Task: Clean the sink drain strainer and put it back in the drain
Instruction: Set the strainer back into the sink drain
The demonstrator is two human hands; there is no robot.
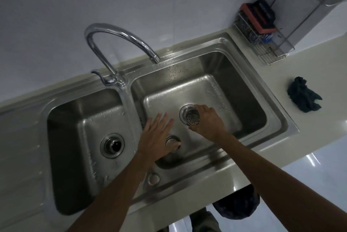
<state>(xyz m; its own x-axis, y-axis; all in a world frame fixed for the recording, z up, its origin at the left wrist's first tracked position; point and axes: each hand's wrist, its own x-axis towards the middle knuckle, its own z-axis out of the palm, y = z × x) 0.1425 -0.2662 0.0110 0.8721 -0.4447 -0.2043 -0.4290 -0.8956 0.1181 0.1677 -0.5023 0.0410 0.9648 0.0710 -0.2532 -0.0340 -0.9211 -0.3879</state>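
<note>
A perforated steel drain strainer (193,119) is tilted with its holed underside facing me, right at the drain ring (182,110) of the right basin (232,98). My right hand (208,122) grips the strainer by its side. Whether the strainer touches the ring I cannot tell. My left hand (156,136) hovers flat over the same basin to the left of the drain, fingers straight and spread. Its thumb lies beside a round metal fitting (171,141) on the basin's near wall.
A curved chrome faucet (120,38) arches over the divider, its spout above the right basin. The left basin (75,119) has its own drain (112,145). A dark cloth (303,96) lies on the counter at right, and a wire rack with a sponge (260,19) stands behind it.
</note>
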